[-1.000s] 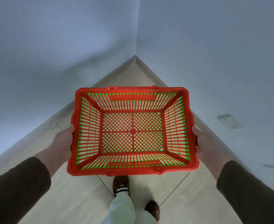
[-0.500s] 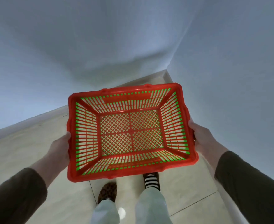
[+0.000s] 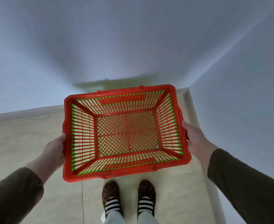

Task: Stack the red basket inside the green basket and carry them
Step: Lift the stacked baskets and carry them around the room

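The red basket [image 3: 184, 159] sits nested inside the green basket [image 3: 74, 109], whose green plastic shows only through the red slats. I hold the pair in the air at waist height over the floor. My left hand [image 3: 55, 147] grips the stack's left side and my right hand [image 3: 193, 138] grips its right side. The basket is empty and tilted slightly, its left end lower.
A pale wall stands straight ahead and another wall [image 3: 239, 102] runs close on the right, meeting in a corner. A cream skirting board [image 3: 189, 109] lines the right wall. Beige floor tiles [image 3: 20, 143] spread to the left. My two slippered feet [image 3: 128, 196] stand below the basket.
The view has swung left: the wall corner moved from the centre to the right. My feet now stand side by side. Both hands keep the same hold on the stacked baskets.
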`<action>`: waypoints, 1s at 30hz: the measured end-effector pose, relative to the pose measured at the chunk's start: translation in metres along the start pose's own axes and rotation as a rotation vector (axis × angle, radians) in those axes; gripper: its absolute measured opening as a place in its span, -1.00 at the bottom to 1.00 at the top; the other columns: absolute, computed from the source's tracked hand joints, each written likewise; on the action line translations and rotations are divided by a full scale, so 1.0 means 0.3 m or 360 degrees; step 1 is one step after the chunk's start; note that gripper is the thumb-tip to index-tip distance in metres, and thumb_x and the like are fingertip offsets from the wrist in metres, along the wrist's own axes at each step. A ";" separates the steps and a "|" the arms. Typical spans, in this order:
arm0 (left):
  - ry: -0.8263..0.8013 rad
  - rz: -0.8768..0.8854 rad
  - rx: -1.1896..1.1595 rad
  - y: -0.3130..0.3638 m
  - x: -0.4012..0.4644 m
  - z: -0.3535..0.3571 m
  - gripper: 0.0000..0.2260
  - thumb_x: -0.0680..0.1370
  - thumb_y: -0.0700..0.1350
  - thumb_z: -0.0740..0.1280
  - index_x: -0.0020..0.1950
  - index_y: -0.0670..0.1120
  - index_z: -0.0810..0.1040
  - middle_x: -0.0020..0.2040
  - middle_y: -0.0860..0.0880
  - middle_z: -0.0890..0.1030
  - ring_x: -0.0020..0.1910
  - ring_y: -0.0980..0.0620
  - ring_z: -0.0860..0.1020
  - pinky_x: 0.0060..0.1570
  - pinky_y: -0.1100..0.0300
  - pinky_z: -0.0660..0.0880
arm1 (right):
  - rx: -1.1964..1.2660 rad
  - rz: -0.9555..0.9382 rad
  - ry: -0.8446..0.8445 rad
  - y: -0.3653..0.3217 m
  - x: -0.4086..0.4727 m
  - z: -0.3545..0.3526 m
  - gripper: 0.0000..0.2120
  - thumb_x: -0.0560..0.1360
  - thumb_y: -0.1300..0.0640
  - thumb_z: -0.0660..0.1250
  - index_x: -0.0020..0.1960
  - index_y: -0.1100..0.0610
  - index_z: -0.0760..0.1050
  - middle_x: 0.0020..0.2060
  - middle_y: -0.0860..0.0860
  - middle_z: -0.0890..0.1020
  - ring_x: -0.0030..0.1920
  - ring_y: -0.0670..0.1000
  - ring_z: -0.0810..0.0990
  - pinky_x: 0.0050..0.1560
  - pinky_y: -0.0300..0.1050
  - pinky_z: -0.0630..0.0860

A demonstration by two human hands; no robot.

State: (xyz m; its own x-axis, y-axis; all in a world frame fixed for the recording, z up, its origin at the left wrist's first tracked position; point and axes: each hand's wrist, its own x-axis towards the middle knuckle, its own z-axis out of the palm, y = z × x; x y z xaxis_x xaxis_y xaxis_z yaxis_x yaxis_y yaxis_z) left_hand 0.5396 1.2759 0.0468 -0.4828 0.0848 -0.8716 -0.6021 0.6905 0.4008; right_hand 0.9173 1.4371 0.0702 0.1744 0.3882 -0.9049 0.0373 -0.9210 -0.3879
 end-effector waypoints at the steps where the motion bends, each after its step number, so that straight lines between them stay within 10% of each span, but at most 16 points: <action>1: -0.0004 0.0002 0.0005 0.002 0.002 0.008 -0.65 0.74 0.05 0.12 0.36 -0.14 0.49 0.15 -0.17 0.67 0.03 -0.21 0.65 0.06 -0.27 0.52 | -0.0006 -0.0006 0.0009 -0.005 0.014 0.010 -0.70 0.70 -0.09 0.21 0.04 0.10 0.58 -0.37 0.01 0.77 -0.07 0.19 0.74 -0.09 0.15 0.61; 6: -0.0073 0.0014 -0.0025 0.018 0.074 0.026 -0.67 0.75 0.04 0.09 0.27 -0.15 0.51 0.13 -0.19 0.68 0.04 -0.22 0.66 -0.12 -0.20 0.55 | -0.0011 -0.0022 0.0028 -0.017 0.089 0.081 -0.69 0.69 -0.11 0.23 0.02 0.09 0.59 -0.11 0.08 0.75 -0.07 0.19 0.72 -0.13 0.16 0.59; 10: -0.0076 0.0018 -0.0024 0.032 0.116 0.027 -0.66 0.75 0.05 0.09 0.28 -0.14 0.51 0.14 -0.19 0.68 0.06 -0.23 0.66 -0.11 -0.21 0.55 | -0.0051 -0.0059 0.0020 -0.030 0.123 0.121 -0.69 0.68 -0.14 0.21 0.04 0.06 0.59 -0.29 0.01 0.77 -0.10 0.14 0.72 -0.21 0.09 0.57; 20: -0.0058 0.0057 -0.0041 0.033 0.159 0.035 -0.68 0.74 0.07 0.11 0.28 -0.10 0.51 0.14 -0.13 0.68 0.05 -0.18 0.66 0.12 -0.24 0.52 | -0.0151 -0.0129 -0.0006 -0.028 0.178 0.148 -0.65 0.67 -0.20 0.18 0.13 0.00 0.60 0.00 0.02 0.76 0.02 0.17 0.74 0.15 0.23 0.62; 26: -0.0071 0.0146 0.0101 0.043 0.139 0.035 -0.68 0.75 0.06 0.10 0.32 -0.10 0.49 0.07 -0.09 0.66 0.03 -0.15 0.65 0.12 -0.19 0.51 | -0.0324 -0.0210 -0.0039 -0.036 0.165 0.156 -0.67 0.69 -0.18 0.14 0.14 0.01 0.57 0.01 0.01 0.72 -0.02 0.12 0.71 -0.09 0.05 0.60; 30: -0.0075 0.0310 0.0334 0.062 0.109 0.021 -0.56 0.73 0.07 0.14 0.54 -0.13 0.37 0.34 -0.09 0.60 0.45 -0.24 0.48 0.41 -0.22 0.35 | -0.0550 -0.0397 -0.0061 -0.062 0.130 0.165 -0.63 0.70 -0.17 0.14 0.28 0.05 0.52 0.09 0.01 0.70 -0.03 0.03 0.68 -0.25 -0.11 0.46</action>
State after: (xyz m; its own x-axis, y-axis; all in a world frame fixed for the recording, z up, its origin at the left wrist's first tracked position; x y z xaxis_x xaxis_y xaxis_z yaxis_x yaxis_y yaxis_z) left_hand 0.5165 1.2960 0.0240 -0.5436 0.2605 -0.7979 -0.3536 0.7911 0.4992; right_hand 0.8747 1.4709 0.0334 0.0820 0.5957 -0.7990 0.4023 -0.7533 -0.5203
